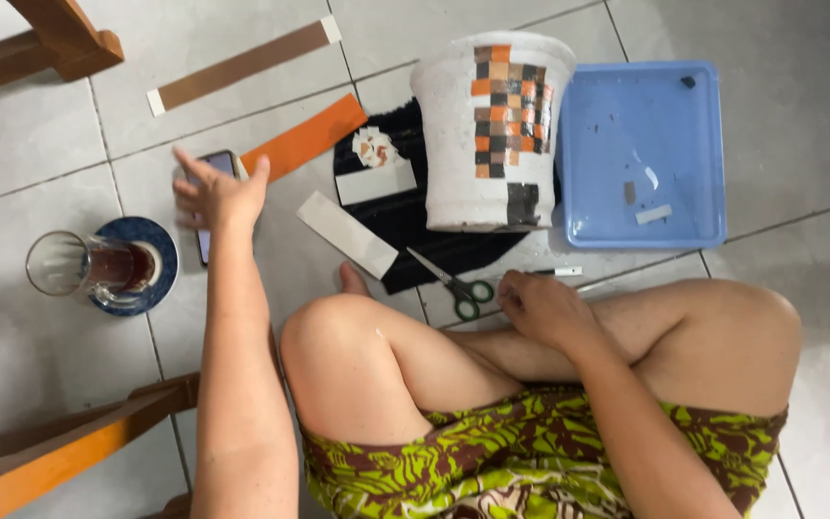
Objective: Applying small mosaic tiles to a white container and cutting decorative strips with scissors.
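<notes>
Fingers of the left hand (211, 190) are spread wide over a phone (213, 197) lying on the floor tiles beside a saucer (160, 245). A light, single-fingertip tap is advised. The right hand (540, 308) is loosely curled near scissors (453, 284), seemingly empty.

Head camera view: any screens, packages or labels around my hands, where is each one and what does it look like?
Phone: the only screen, on the floor tiles under the left hand, beside the saucer and glass of tea; a slim dark rectangle, its display mostly hidden by the fingers.
Packages, labels, signs: none visible; the strips by the pot are plain orange, brown and white.
</notes>
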